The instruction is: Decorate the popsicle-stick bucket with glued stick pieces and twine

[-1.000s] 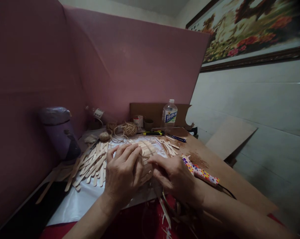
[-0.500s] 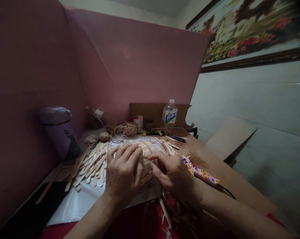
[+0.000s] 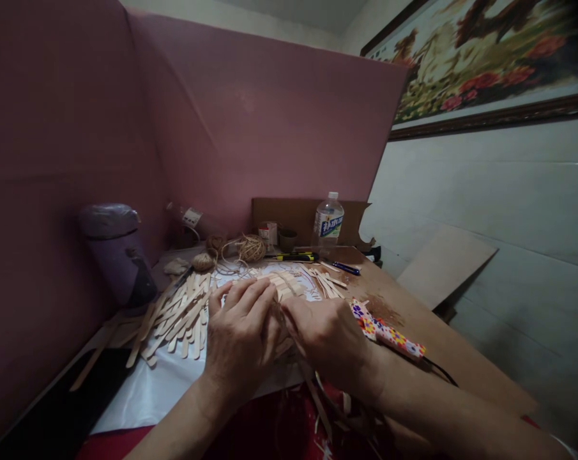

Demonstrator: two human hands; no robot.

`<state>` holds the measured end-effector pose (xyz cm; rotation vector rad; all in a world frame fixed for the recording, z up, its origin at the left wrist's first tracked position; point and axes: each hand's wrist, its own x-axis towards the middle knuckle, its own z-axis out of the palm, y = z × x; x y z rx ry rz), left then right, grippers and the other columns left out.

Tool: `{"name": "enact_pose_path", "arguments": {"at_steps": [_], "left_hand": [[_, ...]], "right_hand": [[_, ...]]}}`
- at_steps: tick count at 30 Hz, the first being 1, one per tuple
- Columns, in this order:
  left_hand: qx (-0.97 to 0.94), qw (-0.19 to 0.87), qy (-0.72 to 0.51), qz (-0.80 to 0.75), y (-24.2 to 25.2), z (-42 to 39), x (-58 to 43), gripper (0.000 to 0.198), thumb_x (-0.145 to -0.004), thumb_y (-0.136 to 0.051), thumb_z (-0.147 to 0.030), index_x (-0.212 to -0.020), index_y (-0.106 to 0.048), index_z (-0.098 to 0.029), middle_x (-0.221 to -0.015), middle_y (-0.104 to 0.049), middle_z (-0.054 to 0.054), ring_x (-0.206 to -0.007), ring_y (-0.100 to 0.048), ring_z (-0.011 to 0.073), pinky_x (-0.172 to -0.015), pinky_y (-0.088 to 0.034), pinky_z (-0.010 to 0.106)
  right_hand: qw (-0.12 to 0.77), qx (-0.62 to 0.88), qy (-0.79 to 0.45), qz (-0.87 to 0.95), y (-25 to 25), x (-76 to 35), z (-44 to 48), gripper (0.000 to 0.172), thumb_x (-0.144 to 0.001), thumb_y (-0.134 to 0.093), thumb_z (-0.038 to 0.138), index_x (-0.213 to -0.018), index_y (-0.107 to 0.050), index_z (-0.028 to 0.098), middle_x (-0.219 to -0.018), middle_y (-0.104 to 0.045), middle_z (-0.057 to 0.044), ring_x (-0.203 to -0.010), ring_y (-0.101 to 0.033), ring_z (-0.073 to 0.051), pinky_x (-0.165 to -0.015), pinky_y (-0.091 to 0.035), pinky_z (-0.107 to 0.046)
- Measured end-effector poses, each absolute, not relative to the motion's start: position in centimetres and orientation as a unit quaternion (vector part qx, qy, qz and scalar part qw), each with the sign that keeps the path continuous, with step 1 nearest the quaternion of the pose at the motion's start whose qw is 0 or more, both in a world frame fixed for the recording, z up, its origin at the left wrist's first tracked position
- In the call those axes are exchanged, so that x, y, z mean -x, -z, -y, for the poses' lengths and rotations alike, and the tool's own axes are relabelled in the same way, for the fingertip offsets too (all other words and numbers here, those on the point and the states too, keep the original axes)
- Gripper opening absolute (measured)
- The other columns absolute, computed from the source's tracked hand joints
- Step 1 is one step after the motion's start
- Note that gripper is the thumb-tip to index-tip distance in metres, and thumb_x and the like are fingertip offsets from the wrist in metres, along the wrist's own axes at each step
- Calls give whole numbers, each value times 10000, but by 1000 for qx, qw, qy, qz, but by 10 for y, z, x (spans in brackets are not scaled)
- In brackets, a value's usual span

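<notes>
Our left hand [image 3: 241, 326] gripping a craft-stick panel [image 3: 289, 286] under its fingers, our right hand [image 3: 329, 332] closed just beside, anything pinched hidden, loose craft sticks [image 3: 187, 314] left of our fingers, twine ball [image 3: 251, 247] beyond.

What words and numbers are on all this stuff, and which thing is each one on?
"补水", then a blurred character: on the standing bottle.
Too small or blurred to read: the label on the lying bottle.
Too small or blurred: the markings on the red-and-white container.
Too blurred: the small marks in the framed picture.
</notes>
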<state>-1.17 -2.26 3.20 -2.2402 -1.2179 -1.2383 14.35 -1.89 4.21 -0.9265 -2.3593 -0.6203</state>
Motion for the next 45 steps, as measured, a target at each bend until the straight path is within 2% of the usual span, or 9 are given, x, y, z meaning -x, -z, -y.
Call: {"name": "enact_pose_path", "arguments": {"at_steps": [5, 10, 17, 19, 25, 29, 33, 39, 45], "left_hand": [[778, 160, 433, 426, -32, 22, 10, 268, -838, -482, -184, -1063, -624, -152, -1131, -665, 75, -1080, -552, 256, -941, -315, 468], [781, 158, 430, 424, -32, 25, 9, 263, -824, -513, -196, -1059, -627, -158, -1139, -661, 67, -1088, -547, 256, -952, -304, 463], [779, 148, 431, 430, -33, 23, 10, 255, -838, -485, -189, -1053, -622, -180, -1126, -666, 59, -1075, -550, 250, -946, -311, 455], [781, 142, 431, 430, -33, 22, 12, 259, -842, -473, -180, -1057, -618, -184, -1136, -660, 59, -1079, -545, 247, -944, -314, 454], [780, 145, 432, 429, -33, 23, 12, 265, -836, -478, -174, -1061, -617, -175, -1128, -662, 59, -1070, -549, 244, -935, -319, 454], [781, 151, 430, 428, -32, 22, 11, 265, -831, -489, -180, -1062, -619, -171, -1141, -655, 61, -1084, -539, 247, -938, -319, 456], [780, 155, 432, 425, -32, 22, 10, 258, -831, -497, -189, -1054, -625, -164, -1129, -662, 65, -1079, -543, 246, -946, -314, 455], [780, 151, 433, 426, -32, 23, 10, 251, -840, -499, -202, -1050, -631, -160, -1130, -663, 66, -1084, -544, 246, -951, -310, 454], [786, 152, 427, 421, -33, 21, 11, 258, -839, -485, -192, -1046, -635, -158, -1128, -665, 67, -1074, -551, 251, -936, -311, 462]], "right_hand": [[277, 388, 219, 851, -41, -139, 16, 163, -873, -443, 190, -775, -560, 134, -573, -600, -39, -455, -519, -139, -444, -235, -282], [352, 419, 78, 833, -35, -141, 16, 134, -845, -432, 162, -809, -559, 137, -622, -616, -30, -518, -563, -130, -503, -348, -234], [448, 401, -34, 798, -30, -146, 29, 134, -732, -462, 69, -694, -499, 192, -547, -504, 47, -445, -431, -77, -451, -329, -190], [438, 403, -44, 802, -32, -148, 34, 140, -719, -466, 62, -678, -497, 193, -533, -480, 53, -445, -415, -75, -446, -318, -188], [332, 399, -81, 851, -36, -156, 34, 136, -767, -494, 116, -649, -507, 182, -520, -501, 46, -460, -436, -81, -481, -327, -202], [358, 403, -39, 841, -38, -157, 29, 107, -781, -466, 114, -819, -549, 170, -571, -539, 34, -460, -446, -92, -490, -336, -212], [353, 398, 7, 847, -40, -154, 25, 145, -836, -456, 145, -912, -580, 153, -670, -618, -13, -541, -552, -119, -546, -371, -224], [309, 362, 153, 866, -38, -149, 20, 208, -913, -404, 195, -845, -589, 128, -619, -621, -36, -511, -546, -130, -499, -316, -246], [258, 290, 304, 870, -46, -146, 18, 301, -900, -293, 85, -720, -524, 155, -520, -546, -25, -448, -479, -138, -448, -259, -279]]}}
